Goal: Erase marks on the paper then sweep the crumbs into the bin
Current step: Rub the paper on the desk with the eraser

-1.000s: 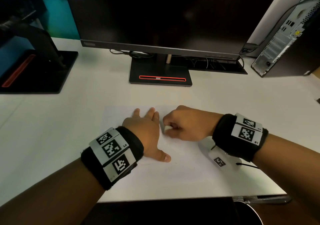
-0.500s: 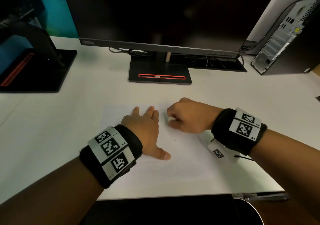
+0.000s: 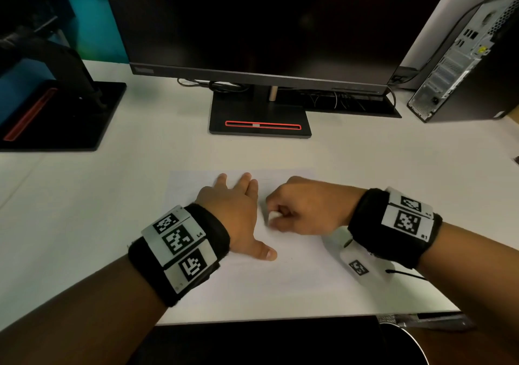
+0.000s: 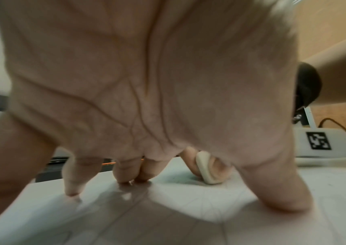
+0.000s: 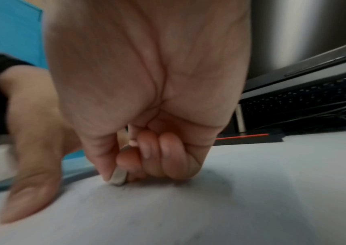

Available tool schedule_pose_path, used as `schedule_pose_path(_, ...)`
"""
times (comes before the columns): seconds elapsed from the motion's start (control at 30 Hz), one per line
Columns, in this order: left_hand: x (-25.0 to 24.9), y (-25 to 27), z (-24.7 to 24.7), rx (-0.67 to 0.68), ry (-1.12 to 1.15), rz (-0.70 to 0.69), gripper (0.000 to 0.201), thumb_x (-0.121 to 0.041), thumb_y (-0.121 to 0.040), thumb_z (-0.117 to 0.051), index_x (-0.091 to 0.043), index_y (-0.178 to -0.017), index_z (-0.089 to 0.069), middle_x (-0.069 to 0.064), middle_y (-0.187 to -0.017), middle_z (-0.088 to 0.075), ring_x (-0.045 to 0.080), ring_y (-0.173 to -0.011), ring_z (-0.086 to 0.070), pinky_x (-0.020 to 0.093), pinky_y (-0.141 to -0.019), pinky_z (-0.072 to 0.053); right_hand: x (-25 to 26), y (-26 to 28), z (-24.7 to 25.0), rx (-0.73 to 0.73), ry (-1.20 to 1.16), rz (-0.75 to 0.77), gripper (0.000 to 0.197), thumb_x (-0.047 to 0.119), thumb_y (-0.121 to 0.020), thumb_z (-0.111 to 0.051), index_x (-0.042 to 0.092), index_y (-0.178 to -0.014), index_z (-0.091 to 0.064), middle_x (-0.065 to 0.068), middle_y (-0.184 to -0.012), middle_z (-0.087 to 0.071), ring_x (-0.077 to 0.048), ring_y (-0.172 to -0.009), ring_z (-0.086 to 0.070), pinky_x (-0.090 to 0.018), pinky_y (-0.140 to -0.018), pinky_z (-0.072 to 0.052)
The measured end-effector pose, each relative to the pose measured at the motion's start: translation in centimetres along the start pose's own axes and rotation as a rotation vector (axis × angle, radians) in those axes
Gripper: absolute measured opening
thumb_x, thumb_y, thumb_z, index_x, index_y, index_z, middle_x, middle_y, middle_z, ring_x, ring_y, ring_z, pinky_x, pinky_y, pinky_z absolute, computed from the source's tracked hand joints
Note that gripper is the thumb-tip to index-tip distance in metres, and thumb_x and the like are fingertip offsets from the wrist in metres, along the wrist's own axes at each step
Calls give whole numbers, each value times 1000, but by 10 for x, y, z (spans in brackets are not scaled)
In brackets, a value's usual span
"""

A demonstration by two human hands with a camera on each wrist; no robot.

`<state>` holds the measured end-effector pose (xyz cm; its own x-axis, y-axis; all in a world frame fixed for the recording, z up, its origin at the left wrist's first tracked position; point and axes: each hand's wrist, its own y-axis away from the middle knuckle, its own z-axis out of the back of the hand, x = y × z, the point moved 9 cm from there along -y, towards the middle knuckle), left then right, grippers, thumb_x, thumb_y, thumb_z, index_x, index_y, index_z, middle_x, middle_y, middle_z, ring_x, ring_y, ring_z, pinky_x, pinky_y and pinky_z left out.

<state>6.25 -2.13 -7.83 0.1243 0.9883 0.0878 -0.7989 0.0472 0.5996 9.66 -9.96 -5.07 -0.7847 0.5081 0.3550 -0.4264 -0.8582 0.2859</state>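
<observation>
A white sheet of paper [image 3: 280, 280] lies on the white desk in front of me. My left hand [image 3: 238, 210] rests on it with fingers spread and straight, fingertips [image 4: 123, 179] and thumb pressing the sheet down. Just right of it, my right hand [image 3: 303, 210] is curled and pinches a small white eraser [image 3: 273, 215] between thumb and fingers. The eraser [image 5: 118, 178] touches the paper with its lower edge; a few dark crumbs lie under it. In the left wrist view the eraser [image 4: 206, 167] shows beyond my palm.
A monitor on a black stand [image 3: 259, 120] rises behind the paper. A second black stand [image 3: 56, 114] sits at the far left, a computer tower [image 3: 463, 56] at the far right. A round rim [image 3: 412, 342] shows below the desk's front edge at lower right.
My right hand with the eraser moved away from me along the paper, then back toward me. The left hand stayed pressed on the sheet.
</observation>
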Motion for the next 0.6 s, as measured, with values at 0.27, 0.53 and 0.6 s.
schedule_pose_path(0.27, 6, 10, -7, -28, -2, -46, 135, -95, -66, -50, -24, -159, 16, -1, -167, 21, 38, -154, 7, 51, -113, -33, -24, 4, 11, -129, 23, -95, 27, 24, -93, -52, 9, -72, -48, -4, -64, -50, -17, -58, -42, -35, -59, -42)
schedule_pose_path(0.53, 11, 19, -18, 40, 21, -67, 141, -90, -61, -64, -32, -156, 23, -3, -164, 28, 35, -153, 16, 53, -115, -31, 8, 8, -3, -90, 20, 31, 25, 20, -92, -54, 7, -71, -49, -4, -59, -49, -18, -55, -41, -29, -57, -39)
schedule_pose_path(0.6, 12, 17, -20, 43, 35, -63, 142, -90, -60, -64, -33, -156, 24, -5, -164, 29, 34, -153, 17, 56, -115, -32, 17, 13, -11, -10, -22, 64, 25, 20, -92, -56, 7, -72, -52, -2, -60, -50, -17, -57, -42, -25, -57, -38)
